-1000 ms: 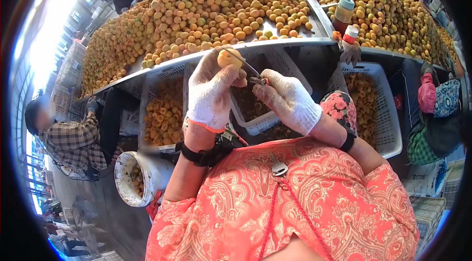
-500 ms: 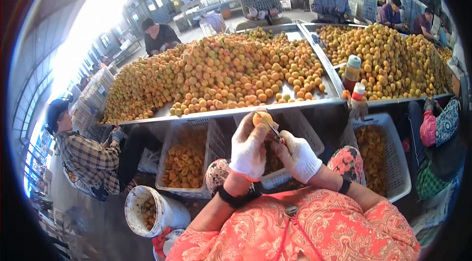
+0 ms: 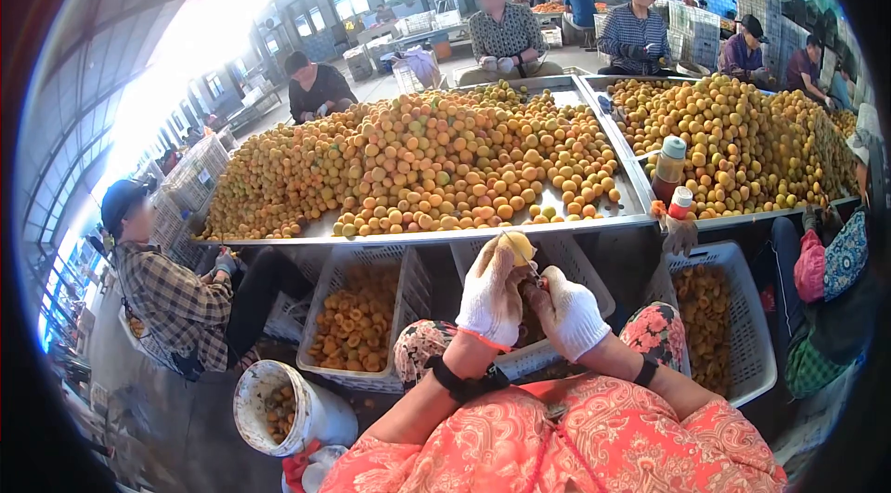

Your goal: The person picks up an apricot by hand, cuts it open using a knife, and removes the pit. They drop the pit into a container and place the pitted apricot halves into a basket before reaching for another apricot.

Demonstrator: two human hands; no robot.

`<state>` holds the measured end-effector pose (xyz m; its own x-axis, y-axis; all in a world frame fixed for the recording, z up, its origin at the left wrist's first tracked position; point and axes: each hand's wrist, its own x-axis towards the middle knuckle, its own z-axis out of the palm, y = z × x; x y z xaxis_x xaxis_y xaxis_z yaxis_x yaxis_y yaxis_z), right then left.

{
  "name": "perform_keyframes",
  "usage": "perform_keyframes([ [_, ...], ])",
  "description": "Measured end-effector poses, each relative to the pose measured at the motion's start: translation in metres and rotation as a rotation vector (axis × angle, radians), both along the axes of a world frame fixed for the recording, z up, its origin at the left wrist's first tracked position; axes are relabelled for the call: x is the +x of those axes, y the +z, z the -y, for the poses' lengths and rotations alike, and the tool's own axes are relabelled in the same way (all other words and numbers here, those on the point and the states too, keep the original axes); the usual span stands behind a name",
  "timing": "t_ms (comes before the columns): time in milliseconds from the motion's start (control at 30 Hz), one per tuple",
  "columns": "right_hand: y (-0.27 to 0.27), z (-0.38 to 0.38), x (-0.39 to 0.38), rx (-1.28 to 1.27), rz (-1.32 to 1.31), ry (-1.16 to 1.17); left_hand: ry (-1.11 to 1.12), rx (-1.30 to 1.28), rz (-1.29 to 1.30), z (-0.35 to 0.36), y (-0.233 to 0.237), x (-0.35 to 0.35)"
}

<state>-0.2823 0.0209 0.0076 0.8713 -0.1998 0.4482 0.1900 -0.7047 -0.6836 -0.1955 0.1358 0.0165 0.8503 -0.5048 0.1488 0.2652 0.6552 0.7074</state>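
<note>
My left hand, in a white knit glove, is closed around an apricot whose pale yellow-orange side shows above the fingers. Close beside it, my right hand, gloved the same way with stained fingertips, grips a small knife. Only a bit of the knife by the fingertips can be made out; the blade is mostly hidden behind the fingers and fruit. Both hands are in front of my body, over a white crate partly covered by my hands.
A metal table heaped with apricots lies ahead. Crates of opened fruit stand at left and right. A white bucket is at lower left. Two bottles stand at the table edge. Several people sit around.
The view has tilted up slightly. The apricot has turned in my left hand, and the blade that lay across it is now mostly out of sight. My hands are closer together.
</note>
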Motion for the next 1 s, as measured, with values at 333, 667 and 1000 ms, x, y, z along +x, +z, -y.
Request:
perform_keyframes([
  [333,-0.004,-0.011,0.003,0.041,0.062,-0.011,0.061,-0.037,-0.058,-0.003,0.002,-0.006],
  [667,-0.044,-0.020,0.034,0.070,0.152,0.117,0.356,0.001,-0.027,-0.004,-0.008,-0.014],
  [1000,-0.001,-0.076,0.024,0.294,-0.008,0.295,0.396,0.119,0.133,-0.072,0.012,-0.027],
])
